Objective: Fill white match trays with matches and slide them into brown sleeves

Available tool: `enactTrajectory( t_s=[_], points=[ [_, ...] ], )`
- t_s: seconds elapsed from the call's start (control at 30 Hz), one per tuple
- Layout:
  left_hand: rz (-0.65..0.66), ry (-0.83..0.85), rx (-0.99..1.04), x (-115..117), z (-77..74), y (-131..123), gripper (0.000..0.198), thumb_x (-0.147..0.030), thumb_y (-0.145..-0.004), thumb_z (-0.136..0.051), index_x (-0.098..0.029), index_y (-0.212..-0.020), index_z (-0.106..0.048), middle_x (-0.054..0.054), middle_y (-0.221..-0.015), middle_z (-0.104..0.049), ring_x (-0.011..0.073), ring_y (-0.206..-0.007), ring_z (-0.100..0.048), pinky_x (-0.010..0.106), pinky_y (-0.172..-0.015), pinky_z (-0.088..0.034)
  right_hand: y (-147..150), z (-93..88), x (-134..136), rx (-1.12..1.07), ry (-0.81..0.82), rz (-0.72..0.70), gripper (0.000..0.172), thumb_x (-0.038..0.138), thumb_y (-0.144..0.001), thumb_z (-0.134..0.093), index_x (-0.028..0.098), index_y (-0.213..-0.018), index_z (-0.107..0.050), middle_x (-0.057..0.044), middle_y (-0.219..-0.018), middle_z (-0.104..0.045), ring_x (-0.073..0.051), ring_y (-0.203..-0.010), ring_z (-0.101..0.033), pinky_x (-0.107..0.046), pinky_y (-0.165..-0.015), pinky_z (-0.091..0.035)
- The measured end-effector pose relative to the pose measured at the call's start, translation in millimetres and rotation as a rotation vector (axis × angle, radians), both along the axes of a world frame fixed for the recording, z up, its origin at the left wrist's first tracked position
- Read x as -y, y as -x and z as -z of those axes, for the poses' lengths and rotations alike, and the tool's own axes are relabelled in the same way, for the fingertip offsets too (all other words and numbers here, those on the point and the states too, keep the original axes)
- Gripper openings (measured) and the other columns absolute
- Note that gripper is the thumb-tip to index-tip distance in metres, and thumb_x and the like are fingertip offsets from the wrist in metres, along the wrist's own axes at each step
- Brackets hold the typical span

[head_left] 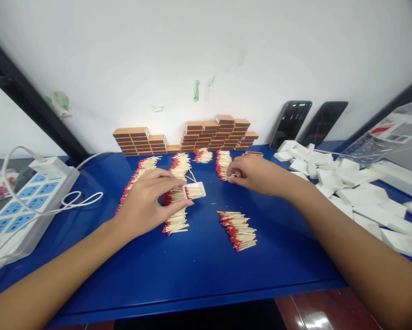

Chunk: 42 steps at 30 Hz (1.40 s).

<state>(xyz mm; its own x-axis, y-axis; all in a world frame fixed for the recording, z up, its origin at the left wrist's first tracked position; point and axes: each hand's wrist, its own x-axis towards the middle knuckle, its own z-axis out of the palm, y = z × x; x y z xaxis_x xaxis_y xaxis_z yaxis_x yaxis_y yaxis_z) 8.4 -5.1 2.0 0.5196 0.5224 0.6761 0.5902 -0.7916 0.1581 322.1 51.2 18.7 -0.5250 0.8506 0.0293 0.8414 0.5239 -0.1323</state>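
Between the thumb and fingers of my left hand (pixel 149 199) is a small white matchbox tray (pixel 203 189), with red-tipped matches lying in it. My right hand (pixel 250 173) pinches at the near end of a pile of matches (pixel 223 164); its fingertips are closed on matchsticks there. Under and beside my left hand lie more rows of matches (pixel 176 222), partly covered by the hand. Another match pile (pixel 238 230) sits nearer the front edge, below my right hand.
Stacked matchboxes (pixel 212 133) line the wall. White trays (pixel 359 197) are heaped on the right, near two phones (pixel 290 121) leaning on the wall. A power strip (pixel 23 201) with a white cable (pixel 80 198) stands at left on the blue table (pixel 192 279).
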Motion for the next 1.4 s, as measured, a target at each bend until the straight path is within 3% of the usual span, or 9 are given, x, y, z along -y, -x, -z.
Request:
enactTrajectory(
  t_s=[0.27, 0.7, 1.13, 1.27, 1.4],
  points=[
    [0.024, -0.007, -0.014, 1, -1.3, 0, 0.033, -0.038, -0.087, -0.084, -0.018, -0.112, -0.076, 0.006, -0.094, -0.078, 0.0231, -0.097, -0.072, 0.039, -0.088, -0.058, -2, -1.0, -1, -0.041, 0.068, -0.004, 0.013, 0.021, -0.092, -0.064, 0.02, -0.096, -0.076, -0.006, -0.092, -0.076, -0.019, -0.076, -0.063, -0.031, -0.065, -0.039],
    [0.018, 0.004, -0.013, 0, -0.9, 0, 0.033, -0.038, -0.087, -0.085, -0.019, -0.112, -0.076, 0.007, -0.095, -0.078, 0.0236, -0.097, -0.072, 0.04, -0.089, -0.058, 1, 2.6, -2, -0.036, 0.001, -0.04, 0.015, 0.016, -0.091, -0.061, 0.019, -0.097, -0.074, -0.007, -0.095, -0.076, -0.019, -0.077, -0.062, -0.031, -0.066, -0.04],
    [0.022, 0.018, -0.016, 0, 0.0, 1, 0.033, -0.039, -0.087, -0.084, -0.019, -0.113, -0.076, 0.006, -0.093, -0.078, 0.0238, -0.098, -0.072, 0.039, -0.088, -0.058, 6, 2.7, 2, -0.031, 0.06, -0.051, 0.017, 0.02, -0.097, -0.054, 0.016, -0.093, -0.07, -0.013, -0.1, -0.074, -0.023, -0.085, -0.065, -0.034, -0.075, -0.045],
    [0.023, 0.019, -0.014, 0, 1.3, 2, 0.034, -0.039, -0.087, -0.085, -0.018, -0.112, -0.077, 0.007, -0.093, -0.078, 0.0237, -0.097, -0.072, 0.039, -0.088, -0.058, 9, -2.2, 9, -0.111, 0.053, -0.087, 0.017, 0.022, -0.1, -0.052, 0.017, -0.092, -0.066, -0.01, -0.101, -0.071, -0.021, -0.086, -0.062, -0.033, -0.075, -0.044],
    [0.006, 0.039, -0.007, 0, 2.6, 0, 0.036, -0.04, -0.085, -0.086, -0.018, -0.112, -0.078, 0.007, -0.095, -0.077, 0.0232, -0.095, -0.071, 0.037, -0.085, -0.057, 23, -10.2, 26, -0.267, -0.016, -0.124, 0.018, 0.031, -0.102, -0.056, 0.02, -0.092, -0.066, -0.004, -0.086, -0.067, -0.019, -0.078, -0.058, -0.031, -0.067, -0.039]
  ],
)
